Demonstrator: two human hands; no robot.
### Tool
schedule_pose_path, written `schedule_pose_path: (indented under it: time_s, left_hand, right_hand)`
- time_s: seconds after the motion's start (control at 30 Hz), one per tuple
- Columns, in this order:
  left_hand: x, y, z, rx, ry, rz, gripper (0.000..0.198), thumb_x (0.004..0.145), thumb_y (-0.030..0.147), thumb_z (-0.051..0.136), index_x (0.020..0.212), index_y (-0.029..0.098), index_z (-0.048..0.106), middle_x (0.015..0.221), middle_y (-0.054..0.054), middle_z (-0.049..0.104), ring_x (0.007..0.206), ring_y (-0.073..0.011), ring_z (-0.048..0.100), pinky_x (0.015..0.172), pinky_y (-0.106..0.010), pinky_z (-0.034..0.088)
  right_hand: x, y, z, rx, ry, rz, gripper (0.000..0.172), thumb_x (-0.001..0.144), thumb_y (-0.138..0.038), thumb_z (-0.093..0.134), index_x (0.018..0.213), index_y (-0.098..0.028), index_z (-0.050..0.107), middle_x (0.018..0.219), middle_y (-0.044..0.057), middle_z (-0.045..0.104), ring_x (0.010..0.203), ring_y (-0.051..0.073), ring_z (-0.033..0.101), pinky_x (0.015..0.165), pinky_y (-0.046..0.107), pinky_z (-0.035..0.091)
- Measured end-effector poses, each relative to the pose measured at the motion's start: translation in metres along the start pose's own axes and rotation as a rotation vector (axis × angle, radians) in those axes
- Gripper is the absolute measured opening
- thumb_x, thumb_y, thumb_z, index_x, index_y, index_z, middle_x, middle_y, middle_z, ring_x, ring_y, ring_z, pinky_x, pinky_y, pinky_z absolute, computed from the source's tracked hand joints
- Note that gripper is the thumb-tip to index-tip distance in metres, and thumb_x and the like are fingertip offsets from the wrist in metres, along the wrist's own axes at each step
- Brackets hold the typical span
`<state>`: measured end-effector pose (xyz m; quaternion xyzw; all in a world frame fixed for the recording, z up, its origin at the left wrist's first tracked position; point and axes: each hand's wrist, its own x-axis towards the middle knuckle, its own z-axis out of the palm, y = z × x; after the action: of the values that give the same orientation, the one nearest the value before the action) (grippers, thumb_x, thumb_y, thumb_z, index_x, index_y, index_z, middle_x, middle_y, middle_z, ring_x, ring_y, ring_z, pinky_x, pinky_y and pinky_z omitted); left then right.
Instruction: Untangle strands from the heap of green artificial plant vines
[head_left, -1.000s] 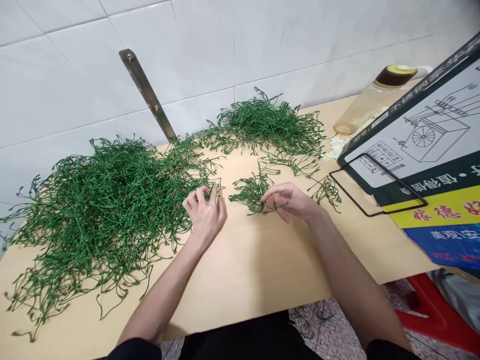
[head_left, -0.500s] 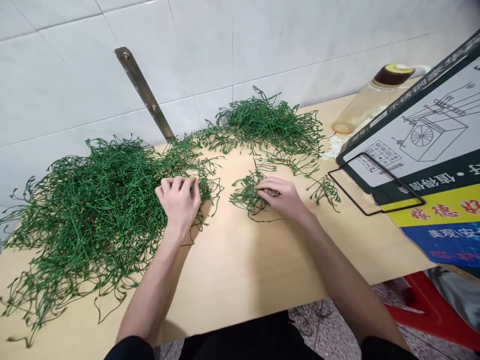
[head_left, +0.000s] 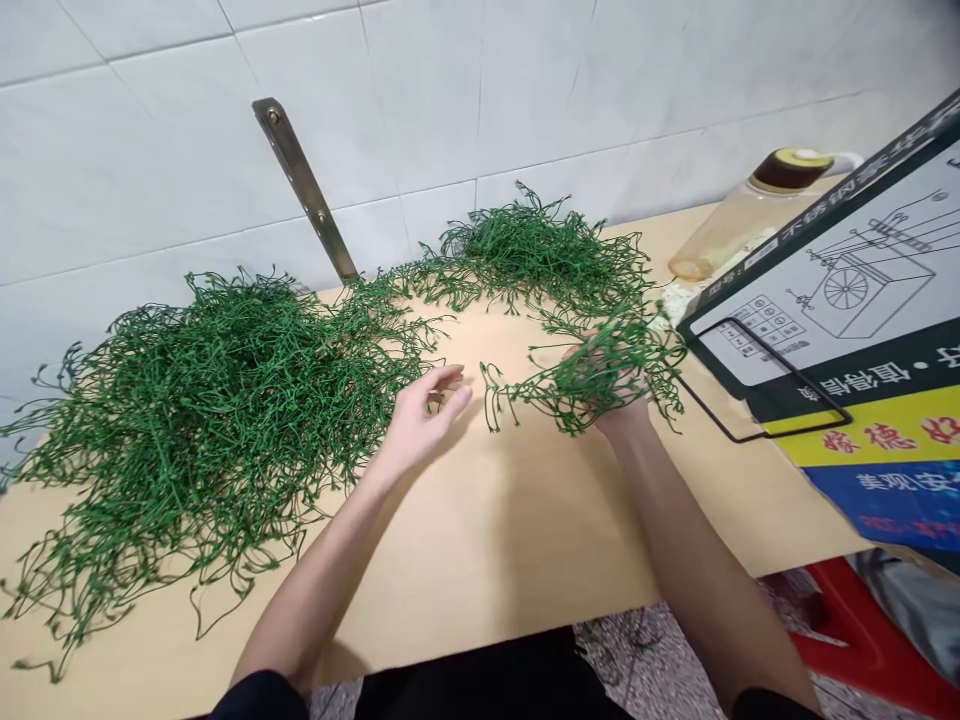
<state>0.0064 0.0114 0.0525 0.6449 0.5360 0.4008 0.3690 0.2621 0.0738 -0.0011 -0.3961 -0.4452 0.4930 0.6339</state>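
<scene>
My right hand holds a loose bunch of thin green plastic-looking stems with small forked ends. The stems hide most of its fingers, and some trail to the left above the table. My left hand is open and holds nothing, its thumb and fingers apart over the table. It is beside the right edge of a large tangled heap of the same stems. A smaller heap of green stems lies at the back, near the wall.
A printed cardboard box stands on the right, with a black wire handle at its front. Behind it leans a clear bottle with a dark and yellow lid. A metal bar rises against the tiled wall. Below right is a red stool.
My right hand has taken up the small bunch of stems and moved right with it. My left hand has moved right, away from the large heap, and its fingers have opened.
</scene>
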Motion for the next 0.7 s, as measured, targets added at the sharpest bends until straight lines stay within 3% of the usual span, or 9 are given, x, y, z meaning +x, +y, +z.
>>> schedule_pose_path:
  time_s: [0.07,0.13,0.27,0.37,0.47,0.57,0.63,0.7]
  left_hand:
    - [-0.003,0.001,0.011,-0.237,-0.116,-0.043,0.050,0.082,0.033,0.067,0.129,0.018,0.058,0.128,-0.015,0.065,0.113,-0.0232,0.063,0.088,-0.032,0.053]
    - [-0.005,0.000,0.021,-0.305,-0.134,-0.042,0.058,0.073,0.026,0.075,0.129,0.021,0.059,0.129,-0.013,0.064,0.113,-0.0226,0.063,0.087,-0.030,0.053]
    - [-0.008,-0.002,0.031,-0.293,-0.113,-0.130,0.026,0.069,0.027,0.076,0.093,0.016,0.071,0.084,-0.005,0.071,0.075,-0.0149,0.065,0.066,-0.024,0.051]
    - [-0.008,0.003,0.026,-0.251,-0.102,-0.258,0.025,0.068,0.038,0.077,0.071,0.015,0.067,0.055,0.002,0.058,0.050,-0.0097,0.050,0.048,-0.021,0.037]
    - [-0.006,0.009,0.013,-0.217,-0.043,-0.264,0.029,0.067,0.043,0.076,0.067,0.014,0.068,0.053,0.002,0.054,0.051,-0.0101,0.047,0.048,-0.023,0.033]
    - [-0.002,0.009,-0.002,-0.159,-0.027,-0.221,0.032,0.073,0.044,0.072,0.061,0.014,0.069,0.054,0.001,0.053,0.055,-0.0109,0.047,0.052,-0.024,0.035]
    - [0.001,0.007,-0.007,-0.133,0.001,-0.172,0.029,0.073,0.042,0.073,0.062,0.014,0.071,0.068,-0.002,0.062,0.068,-0.0135,0.055,0.061,-0.025,0.041]
    - [0.002,0.005,-0.008,-0.147,-0.004,-0.211,0.028,0.072,0.042,0.074,0.070,0.014,0.073,0.073,-0.003,0.065,0.069,-0.0136,0.057,0.062,-0.025,0.043]
  right_hand:
    - [-0.003,0.003,0.005,0.015,0.012,0.051,0.033,0.064,-0.054,0.075,0.068,-0.028,0.055,0.059,-0.001,0.058,0.052,0.017,0.056,0.046,0.032,0.050]
    - [-0.006,0.008,0.009,0.038,0.039,0.086,0.033,0.063,-0.052,0.077,0.066,-0.028,0.055,0.057,-0.001,0.056,0.050,0.018,0.056,0.045,0.034,0.050]
    - [-0.006,0.016,0.011,0.037,0.099,0.049,0.034,0.063,-0.045,0.080,0.067,-0.027,0.052,0.056,-0.003,0.052,0.047,0.015,0.051,0.041,0.029,0.046]
    - [0.003,0.019,0.004,0.054,0.209,-0.023,0.034,0.063,-0.039,0.080,0.073,-0.025,0.051,0.062,-0.004,0.053,0.050,0.012,0.051,0.042,0.026,0.045]
    - [0.014,0.020,-0.005,0.076,0.370,-0.128,0.029,0.068,-0.035,0.075,0.082,-0.024,0.052,0.071,-0.005,0.055,0.053,0.009,0.052,0.050,0.024,0.049]
    - [0.018,0.019,-0.009,0.005,0.518,-0.333,0.025,0.074,-0.032,0.070,0.092,-0.023,0.056,0.070,-0.005,0.053,0.056,0.010,0.056,0.059,0.028,0.055]
    - [0.016,0.018,-0.007,-0.109,0.525,-0.392,0.022,0.078,-0.033,0.068,0.095,-0.022,0.059,0.073,-0.001,0.058,0.062,0.013,0.061,0.065,0.033,0.059]
    - [0.013,0.018,-0.005,-0.232,0.456,-0.370,0.023,0.079,-0.034,0.068,0.097,-0.020,0.062,0.081,0.004,0.064,0.070,0.017,0.066,0.073,0.038,0.061]
